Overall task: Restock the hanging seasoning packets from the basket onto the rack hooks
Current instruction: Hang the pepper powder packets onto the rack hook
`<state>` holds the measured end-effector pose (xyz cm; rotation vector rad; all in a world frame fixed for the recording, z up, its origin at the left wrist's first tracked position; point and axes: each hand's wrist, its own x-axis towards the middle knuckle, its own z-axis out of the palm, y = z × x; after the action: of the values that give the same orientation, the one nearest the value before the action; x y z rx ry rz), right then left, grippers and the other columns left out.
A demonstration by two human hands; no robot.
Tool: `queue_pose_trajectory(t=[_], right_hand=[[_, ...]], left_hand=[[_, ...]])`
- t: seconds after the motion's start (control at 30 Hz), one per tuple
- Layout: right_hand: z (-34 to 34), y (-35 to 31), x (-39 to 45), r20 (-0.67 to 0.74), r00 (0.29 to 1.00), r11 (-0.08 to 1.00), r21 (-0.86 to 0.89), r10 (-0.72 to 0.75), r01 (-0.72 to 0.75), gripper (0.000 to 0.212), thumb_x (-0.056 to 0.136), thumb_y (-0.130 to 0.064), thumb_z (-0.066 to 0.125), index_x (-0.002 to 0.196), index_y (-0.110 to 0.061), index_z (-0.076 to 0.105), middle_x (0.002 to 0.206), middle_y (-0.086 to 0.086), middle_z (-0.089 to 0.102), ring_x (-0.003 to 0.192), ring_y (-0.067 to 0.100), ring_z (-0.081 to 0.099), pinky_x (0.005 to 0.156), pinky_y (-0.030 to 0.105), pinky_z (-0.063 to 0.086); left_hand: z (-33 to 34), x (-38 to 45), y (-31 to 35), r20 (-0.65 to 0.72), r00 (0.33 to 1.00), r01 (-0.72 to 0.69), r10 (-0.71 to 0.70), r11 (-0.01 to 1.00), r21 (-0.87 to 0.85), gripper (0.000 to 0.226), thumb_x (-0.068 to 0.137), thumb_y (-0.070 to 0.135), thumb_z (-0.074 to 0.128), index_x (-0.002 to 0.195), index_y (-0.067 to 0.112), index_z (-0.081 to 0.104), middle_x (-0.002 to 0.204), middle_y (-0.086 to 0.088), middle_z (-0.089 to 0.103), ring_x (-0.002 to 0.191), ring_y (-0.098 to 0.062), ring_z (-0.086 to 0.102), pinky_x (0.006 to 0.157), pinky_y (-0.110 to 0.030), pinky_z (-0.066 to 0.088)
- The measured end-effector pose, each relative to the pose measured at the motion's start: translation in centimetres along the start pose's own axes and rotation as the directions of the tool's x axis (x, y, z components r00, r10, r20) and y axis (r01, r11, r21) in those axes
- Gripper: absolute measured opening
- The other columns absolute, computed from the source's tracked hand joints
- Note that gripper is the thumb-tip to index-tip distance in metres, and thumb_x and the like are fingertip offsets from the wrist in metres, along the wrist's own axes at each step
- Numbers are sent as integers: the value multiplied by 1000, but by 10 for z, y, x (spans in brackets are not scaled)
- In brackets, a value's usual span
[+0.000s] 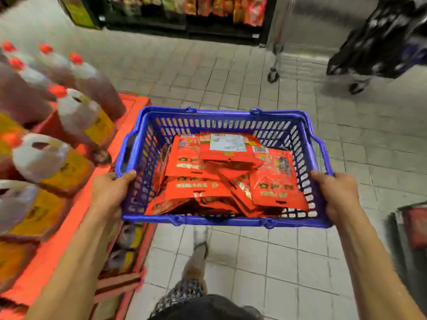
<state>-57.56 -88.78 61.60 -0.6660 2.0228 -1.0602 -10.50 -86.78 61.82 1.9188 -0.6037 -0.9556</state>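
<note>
A blue plastic basket (221, 220) is held level in front of me, above the tiled floor. Several red seasoning packets (221, 179) lie piled inside it, some face down with white labels showing. My left hand (108, 190) grips the basket's left rim, thumb over the edge. My right hand (337, 195) grips the right rim the same way. No rack hooks are visible in this blurred view.
An orange display stand (69, 227) with large oil bottles (76, 112) stands close on my left. A trolley with a dark bag (379, 42) is at the far right. Shelves of packets (208, 10) line the back. A dark red-fronted object (413, 227) sits at the right edge.
</note>
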Motion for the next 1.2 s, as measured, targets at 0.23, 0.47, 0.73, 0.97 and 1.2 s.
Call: queue_pose_trajectory(t=[0.23, 0.47, 0.73, 0.97, 1.2], right_hand=[[81, -87, 107, -39, 998, 993, 101, 57, -53, 18, 84, -15, 74, 73, -13, 60, 55, 3, 67, 42, 15, 63, 46, 28, 53], [140, -166, 215, -70, 989, 987, 106, 127, -119, 16, 81, -20, 77, 81, -9, 65, 68, 11, 74, 56, 27, 71, 63, 45, 61], [209, -251, 403, -29, 993, 986, 119, 117, -113, 17, 80, -19, 76, 86, -6, 66, 62, 7, 73, 52, 22, 71, 48, 38, 58], [278, -360, 544, 22, 994, 987, 117, 104, -106, 17, 79, -20, 77, 87, -8, 66, 61, 5, 73, 51, 21, 71, 48, 38, 58], [379, -450, 668, 58, 993, 985, 137, 99, -107, 13, 77, -21, 75, 79, -15, 63, 65, 8, 74, 53, 24, 72, 52, 39, 58]], left_hand=[[87, 140, 87, 7, 1000, -12, 12, 999, -38, 31, 90, 12, 72, 63, 10, 56, 73, -17, 62, 52, -16, 57, 54, -34, 53], [177, 254, 172, 19, 1000, -4, 4, 1000, -8, 22, 87, 13, 74, 71, 8, 59, 77, -18, 62, 65, -20, 62, 60, -44, 58], [312, 376, 250, -1, 996, 92, -92, 995, -44, 28, 82, 23, 78, 93, 1, 65, 97, -27, 74, 93, -43, 73, 81, -66, 58], [398, 465, 334, -69, 991, 108, -112, 992, -60, 37, 84, 25, 77, 102, -5, 64, 85, -19, 75, 75, -33, 74, 78, -63, 59], [474, 602, 413, -104, 993, 57, -60, 998, -27, 26, 88, 25, 76, 79, 6, 60, 77, -15, 73, 52, -17, 71, 55, -35, 59]])
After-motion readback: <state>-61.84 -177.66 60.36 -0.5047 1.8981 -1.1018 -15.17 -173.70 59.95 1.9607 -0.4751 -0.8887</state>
